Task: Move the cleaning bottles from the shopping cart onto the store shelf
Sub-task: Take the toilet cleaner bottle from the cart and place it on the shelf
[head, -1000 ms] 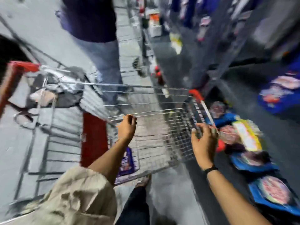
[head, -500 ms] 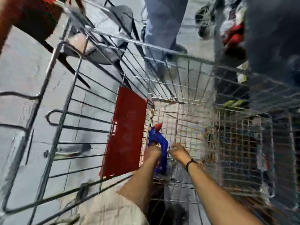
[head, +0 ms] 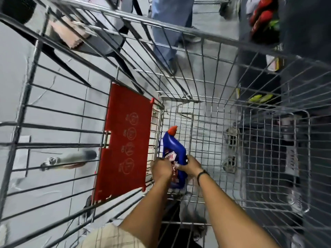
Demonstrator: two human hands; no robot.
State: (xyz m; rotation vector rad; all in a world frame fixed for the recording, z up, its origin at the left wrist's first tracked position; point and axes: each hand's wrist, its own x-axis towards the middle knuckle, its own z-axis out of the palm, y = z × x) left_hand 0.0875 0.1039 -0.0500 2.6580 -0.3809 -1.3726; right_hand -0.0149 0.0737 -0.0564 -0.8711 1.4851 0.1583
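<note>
Across nearly the whole frame spreads the wire cart (head: pixel 206 33), seen from above where a second ago it was seen from outside. Low at centre, against the red flap (head: pixel 125 140), lies the blue bottle (head: pixel 174 149) — left hand (head: pixel 161 168) and right hand (head: pixel 189 166) now wrap it, fingers pressed round its body — ready to lift toward the shelf.

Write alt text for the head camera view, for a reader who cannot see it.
Both bare hands, left hand and right hand, clasp a blue plastic cleaning bottle with a red cap at the bottom of a silver wire shopping cart. A red plastic child-seat flap hangs at its left; another person's legs stand beyond.
</note>
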